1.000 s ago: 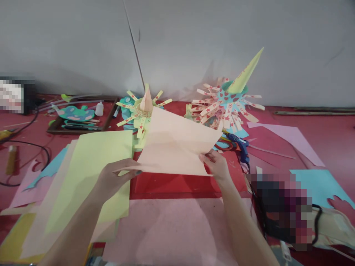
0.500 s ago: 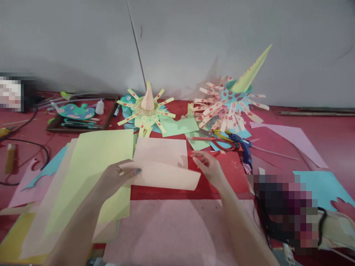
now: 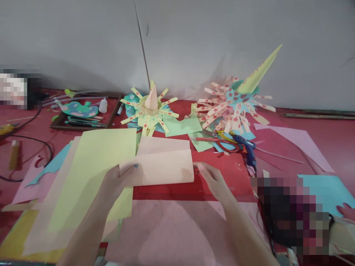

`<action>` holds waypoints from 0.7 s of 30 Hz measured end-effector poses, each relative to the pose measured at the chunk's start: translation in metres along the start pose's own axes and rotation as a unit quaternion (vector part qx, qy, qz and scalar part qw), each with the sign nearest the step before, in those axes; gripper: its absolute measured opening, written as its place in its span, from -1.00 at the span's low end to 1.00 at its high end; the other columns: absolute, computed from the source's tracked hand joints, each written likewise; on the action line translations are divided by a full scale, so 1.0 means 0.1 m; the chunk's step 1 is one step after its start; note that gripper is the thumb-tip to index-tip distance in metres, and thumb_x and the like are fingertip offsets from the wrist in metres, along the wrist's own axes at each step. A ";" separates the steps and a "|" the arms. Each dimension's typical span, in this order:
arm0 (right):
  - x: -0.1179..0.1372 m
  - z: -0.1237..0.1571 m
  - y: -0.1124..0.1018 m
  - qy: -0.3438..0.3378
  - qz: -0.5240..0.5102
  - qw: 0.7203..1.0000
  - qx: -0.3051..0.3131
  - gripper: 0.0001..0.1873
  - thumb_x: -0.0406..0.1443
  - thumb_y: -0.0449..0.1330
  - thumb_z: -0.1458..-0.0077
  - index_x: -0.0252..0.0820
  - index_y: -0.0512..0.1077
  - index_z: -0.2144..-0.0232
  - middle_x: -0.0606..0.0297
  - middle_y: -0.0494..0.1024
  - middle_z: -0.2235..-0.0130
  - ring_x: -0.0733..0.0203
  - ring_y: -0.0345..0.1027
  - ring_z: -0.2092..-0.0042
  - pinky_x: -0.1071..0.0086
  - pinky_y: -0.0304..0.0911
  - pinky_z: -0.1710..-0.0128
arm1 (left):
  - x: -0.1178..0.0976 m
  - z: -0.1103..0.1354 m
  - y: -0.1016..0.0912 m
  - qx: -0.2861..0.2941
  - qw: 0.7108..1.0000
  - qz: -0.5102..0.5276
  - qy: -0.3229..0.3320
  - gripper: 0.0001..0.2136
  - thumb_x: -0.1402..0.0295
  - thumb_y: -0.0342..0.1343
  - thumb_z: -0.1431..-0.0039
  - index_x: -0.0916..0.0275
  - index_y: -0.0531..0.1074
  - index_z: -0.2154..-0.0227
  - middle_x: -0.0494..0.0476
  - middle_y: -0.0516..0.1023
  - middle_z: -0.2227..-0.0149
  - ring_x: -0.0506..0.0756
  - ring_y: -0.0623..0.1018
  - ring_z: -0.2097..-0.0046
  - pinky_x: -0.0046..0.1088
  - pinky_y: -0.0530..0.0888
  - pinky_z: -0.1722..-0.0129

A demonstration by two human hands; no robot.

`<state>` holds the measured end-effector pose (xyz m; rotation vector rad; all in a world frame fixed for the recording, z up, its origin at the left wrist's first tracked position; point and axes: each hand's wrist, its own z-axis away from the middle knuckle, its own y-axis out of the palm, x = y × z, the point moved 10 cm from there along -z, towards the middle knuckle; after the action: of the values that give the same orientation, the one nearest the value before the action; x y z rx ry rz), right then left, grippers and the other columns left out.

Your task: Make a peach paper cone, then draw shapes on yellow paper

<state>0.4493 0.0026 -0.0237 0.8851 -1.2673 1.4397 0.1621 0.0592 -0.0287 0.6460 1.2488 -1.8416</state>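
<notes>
A peach paper sheet [image 3: 163, 162] lies on the red surface [image 3: 216, 184], its near half curled over onto itself. My left hand [image 3: 116, 183] pinches the sheet's left edge, thumb on top. My right hand [image 3: 212, 179] rests at the sheet's right edge with its fingers stretched out flat, touching the curled end. A light green sheet [image 3: 97, 173] lies under my left hand, on top of a pile of coloured papers.
Two paper cone hats with fringed brims stand at the back: a small one [image 3: 151, 107] and a tall one [image 3: 244, 96]. Scissors [image 3: 219, 142] and a glue gun [image 3: 248, 151] lie behind my right hand. A tray of craft tools [image 3: 83, 114] sits far left. A pink sheet [image 3: 177, 229] lies nearest me.
The peach sheet was held up in both hands; it has come down onto the surface and folded over. My right hand let go of its corner and opened flat.
</notes>
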 end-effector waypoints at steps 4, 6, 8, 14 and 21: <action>0.05 0.10 0.06 0.003 0.030 0.999 -0.012 -0.73 -0.14 0.06 -0.05 -0.13 0.44 0.28 0.24 0.50 0.27 0.17 0.34 0.21 0.37 0.22 0.19 | -0.05 0.07 -0.03 -0.015 0.998 -0.057 0.019 -0.65 0.05 -0.01 -0.02 0.18 0.47 0.29 0.10 0.57 0.24 0.21 0.52 0.18 -0.40 0.47 0.31; 0.04 0.13 0.08 0.015 0.023 0.999 -0.025 -0.75 -0.15 0.05 -0.06 -0.14 0.44 0.33 0.27 0.49 0.34 0.21 0.34 0.27 0.41 0.22 0.25 | -0.22 0.14 -0.10 -0.057 0.988 -0.124 0.069 -0.66 0.06 -0.06 -0.07 0.16 0.43 0.24 0.10 0.55 0.22 0.21 0.50 0.17 -0.37 0.47 0.29; 0.00 0.13 0.13 0.032 0.017 0.999 -0.024 -0.76 -0.15 0.05 -0.05 -0.16 0.43 0.37 0.30 0.47 0.39 0.24 0.32 0.33 0.43 0.21 0.30 | -0.55 0.32 -0.22 -0.149 0.953 -0.197 0.175 -0.69 0.15 -0.05 -0.11 0.11 0.33 0.11 0.11 0.45 0.06 0.21 0.43 0.03 -0.29 0.41 0.11; -0.09 0.13 0.36 0.047 0.023 0.998 0.029 -0.74 -0.16 0.02 -0.08 -0.15 0.43 0.37 0.31 0.47 0.40 0.26 0.30 0.35 0.43 0.18 0.33 | -1.17 0.93 0.45 -0.089 0.798 -0.383 0.458 -0.57 0.36 -0.04 -0.15 0.15 0.12 -0.10 0.14 0.22 -0.15 0.20 0.11 -0.22 -0.10 0.06 -0.19; -0.10 0.14 0.46 0.017 0.022 0.998 0.051 -0.80 -0.24 0.00 -0.09 -0.17 0.39 0.41 0.34 0.46 0.41 0.28 0.29 0.37 0.44 0.17 0.34 | -0.90 1.02 1.27 0.067 0.734 -0.499 0.456 -0.48 0.24 -0.09 -0.16 0.22 0.01 -0.17 0.20 0.04 -0.23 0.20 0.01 -0.25 -0.10 0.06 -0.20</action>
<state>0.4066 -0.0118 -0.0421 0.9015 -1.2025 1.5585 0.3196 -0.0295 0.0142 1.1904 2.4784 -2.5855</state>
